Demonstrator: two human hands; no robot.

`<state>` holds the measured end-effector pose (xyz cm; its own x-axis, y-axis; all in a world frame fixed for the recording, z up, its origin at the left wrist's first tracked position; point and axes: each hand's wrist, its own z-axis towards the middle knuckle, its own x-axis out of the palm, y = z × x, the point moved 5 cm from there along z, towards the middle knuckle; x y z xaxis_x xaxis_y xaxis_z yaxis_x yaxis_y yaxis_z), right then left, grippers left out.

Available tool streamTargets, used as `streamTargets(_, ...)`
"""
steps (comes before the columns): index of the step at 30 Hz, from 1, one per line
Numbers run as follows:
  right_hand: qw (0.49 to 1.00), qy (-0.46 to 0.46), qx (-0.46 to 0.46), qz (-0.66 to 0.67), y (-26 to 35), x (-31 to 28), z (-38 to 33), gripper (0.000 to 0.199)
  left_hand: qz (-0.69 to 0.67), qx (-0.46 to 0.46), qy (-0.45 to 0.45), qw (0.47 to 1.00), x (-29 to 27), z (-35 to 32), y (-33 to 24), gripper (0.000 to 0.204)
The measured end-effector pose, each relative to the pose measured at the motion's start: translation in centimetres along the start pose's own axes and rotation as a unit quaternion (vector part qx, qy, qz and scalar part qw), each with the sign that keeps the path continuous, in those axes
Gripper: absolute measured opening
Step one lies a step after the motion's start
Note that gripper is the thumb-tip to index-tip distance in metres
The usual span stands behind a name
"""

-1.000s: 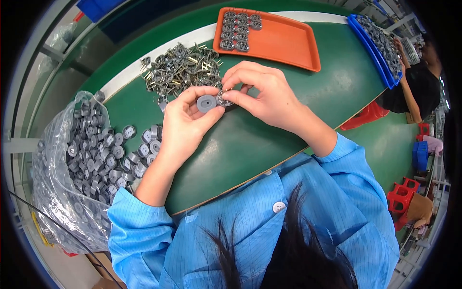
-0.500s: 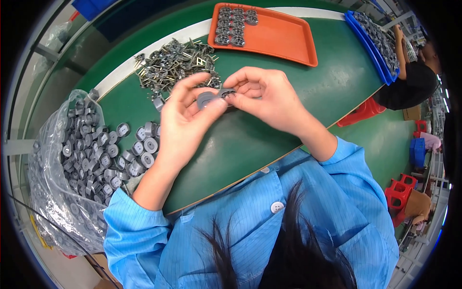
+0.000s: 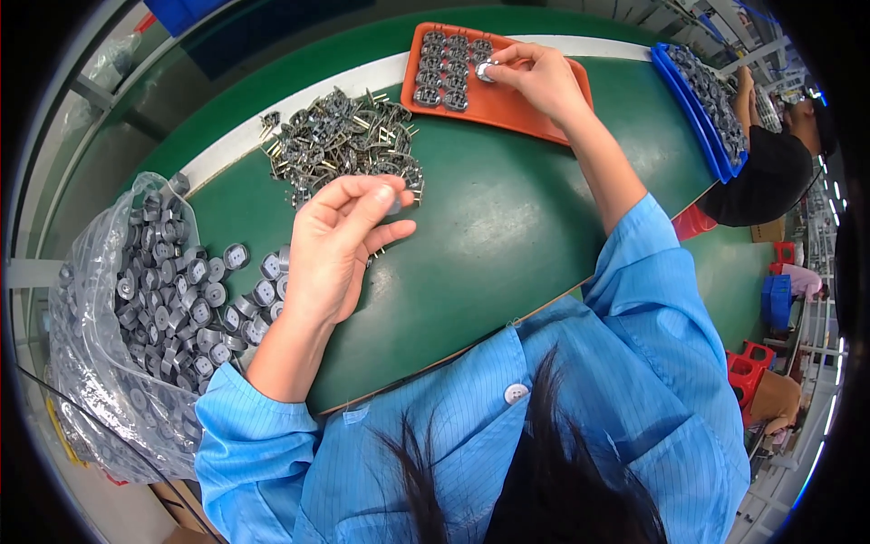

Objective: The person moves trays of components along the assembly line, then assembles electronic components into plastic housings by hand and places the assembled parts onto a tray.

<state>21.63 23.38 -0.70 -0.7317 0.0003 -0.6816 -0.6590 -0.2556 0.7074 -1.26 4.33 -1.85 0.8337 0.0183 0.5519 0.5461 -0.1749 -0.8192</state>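
Note:
My right hand (image 3: 544, 80) reaches over the orange tray (image 3: 530, 116) and pinches a small round grey housing (image 3: 485, 71) by its edge, close beside the rows of similar parts (image 3: 442, 71) at the tray's left. Nearer me, my left hand (image 3: 340, 231) is raised over the green table with thumb and forefinger together. A bit of grey shows between those fingers, mostly hidden, so its kind is unclear. Just beyond the left hand spreads a heap of dark metal inserts with brass-coloured pins (image 3: 344, 136).
Left of my left forearm, many grey round caps (image 3: 181, 299) spill from a clear plastic bag (image 3: 86, 363). A blue tray full of grey parts (image 3: 698, 109) stands at the far right, where a person in black sits. Red stools (image 3: 748, 367) stand on the floor.
My hands have come apart. The right one has moved up and away to the tray with a round housing; the left has dropped slightly and stayed near the metal heap.

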Motion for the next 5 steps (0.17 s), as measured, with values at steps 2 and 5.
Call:
streamTargets(2,0.999,0.015,0.012,0.038,-2.8,0.7,1.4,0.028,0.077,-0.016,0.006,0.997,0.5,0.1,-0.2,0.021)
streamTargets(5,0.999,0.014,0.029,0.032,-2.9,1.2,1.8,0.028,0.102,0.017,-0.029,0.994,-0.4,0.0,-0.2,0.03)
